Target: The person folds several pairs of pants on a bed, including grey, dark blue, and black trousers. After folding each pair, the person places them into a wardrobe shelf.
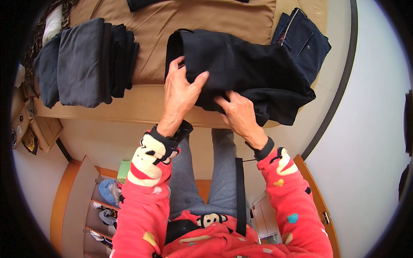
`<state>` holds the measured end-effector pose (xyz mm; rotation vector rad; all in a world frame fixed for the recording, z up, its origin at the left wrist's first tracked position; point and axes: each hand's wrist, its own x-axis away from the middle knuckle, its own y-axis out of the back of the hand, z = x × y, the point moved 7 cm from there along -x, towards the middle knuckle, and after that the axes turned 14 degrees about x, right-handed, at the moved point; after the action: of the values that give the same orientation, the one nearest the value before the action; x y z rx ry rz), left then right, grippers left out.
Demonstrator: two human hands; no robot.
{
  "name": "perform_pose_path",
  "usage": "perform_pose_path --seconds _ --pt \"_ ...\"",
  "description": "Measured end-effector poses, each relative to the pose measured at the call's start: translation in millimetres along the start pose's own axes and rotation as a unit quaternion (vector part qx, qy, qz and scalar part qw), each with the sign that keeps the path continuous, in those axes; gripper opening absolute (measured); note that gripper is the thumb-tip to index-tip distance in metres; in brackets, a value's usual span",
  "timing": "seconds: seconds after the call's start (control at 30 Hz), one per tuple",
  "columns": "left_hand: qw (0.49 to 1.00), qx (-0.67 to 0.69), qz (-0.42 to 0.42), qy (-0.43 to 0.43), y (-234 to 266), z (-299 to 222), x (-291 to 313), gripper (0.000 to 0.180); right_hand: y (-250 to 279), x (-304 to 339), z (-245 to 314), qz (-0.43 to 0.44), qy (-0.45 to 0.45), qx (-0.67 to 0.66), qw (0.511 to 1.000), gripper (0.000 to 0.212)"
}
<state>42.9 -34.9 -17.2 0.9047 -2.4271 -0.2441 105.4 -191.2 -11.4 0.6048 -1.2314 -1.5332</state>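
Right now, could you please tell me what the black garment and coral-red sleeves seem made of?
Black garment: probably smooth woven cloth, matte, with soft folds; exact fibre unclear. Coral-red sleeves: apparently fleece, matte, judging by their fuzzy surface.

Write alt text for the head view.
A person's left hand touches the open end of a black garment on a tan bed; the right hand touches the garment's near edge. Folded dark clothes are stacked at left; a navy garment lies at right.
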Motion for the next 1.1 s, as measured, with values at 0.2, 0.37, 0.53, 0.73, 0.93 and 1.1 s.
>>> perform_pose_path --seconds 0.2,0.37,0.53,0.73,0.93,1.1 --pt "0.949 0.277 0.083 0.130 43 72 38 0.046 40 46 -39 0.073 -0.065 -0.086 0.991 0.042" --pt "0.990 0.031 0.076 0.115 54 151 20 0.043 104 113 -119 -0.119 -0.269 -0.160 0.942 0.066" --pt "0.923 0.278 0.071 0.256 54 174 22 0.049 173 240 -233 -0.160 -0.486 -0.225 0.829 0.065" --pt "0.909 0.236 0.029 0.344 45 175 11 0.062 224 400 -318 -0.259 -0.586 -0.337 0.690 0.045" --pt "0.867 0.345 0.109 0.342 13 136 23 0.049 236 456 -361 -0.179 -0.632 -0.074 0.750 0.053" --pt "0.917 0.352 0.045 0.182 77 67 34 0.044 266 463 -382 -0.218 -0.601 -0.055 0.767 0.048"
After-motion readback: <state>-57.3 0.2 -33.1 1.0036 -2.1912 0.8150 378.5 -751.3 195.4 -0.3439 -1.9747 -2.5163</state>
